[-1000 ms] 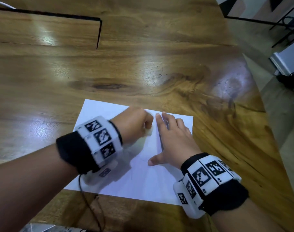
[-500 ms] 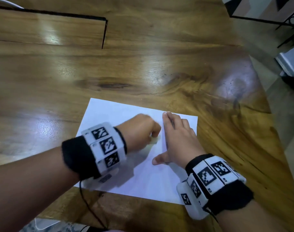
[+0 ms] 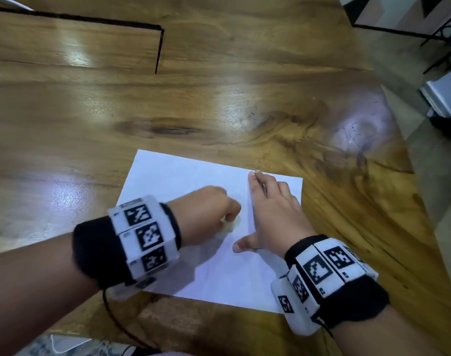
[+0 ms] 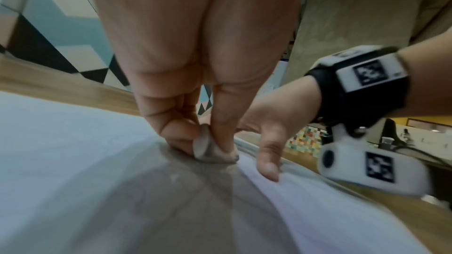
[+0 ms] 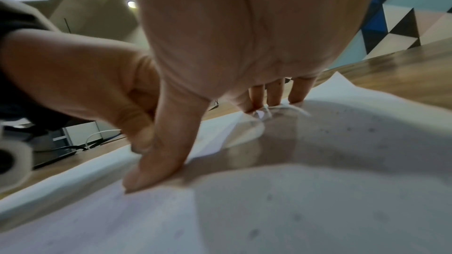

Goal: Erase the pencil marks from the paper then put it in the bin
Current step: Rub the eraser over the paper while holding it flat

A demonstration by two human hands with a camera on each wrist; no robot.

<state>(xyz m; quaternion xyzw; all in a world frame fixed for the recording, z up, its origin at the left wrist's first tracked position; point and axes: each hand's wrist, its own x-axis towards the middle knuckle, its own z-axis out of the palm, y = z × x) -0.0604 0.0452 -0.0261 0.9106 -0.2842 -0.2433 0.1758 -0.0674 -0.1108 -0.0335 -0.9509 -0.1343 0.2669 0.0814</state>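
White paper lies between your hands: left hand pinches the eraser, right hand presses flat beside it.

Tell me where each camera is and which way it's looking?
Head: worn on the head, looking forward and down at the wooden table; shows both forearms, the left hand and the right hand.
Left wrist: on the left wrist, looking along the fingers pinching the eraser; the right hand shows beside it.
Right wrist: on the right wrist, looking along the right hand's flat fingers; the left hand shows too.
Shared: all views see the paper and both hands.
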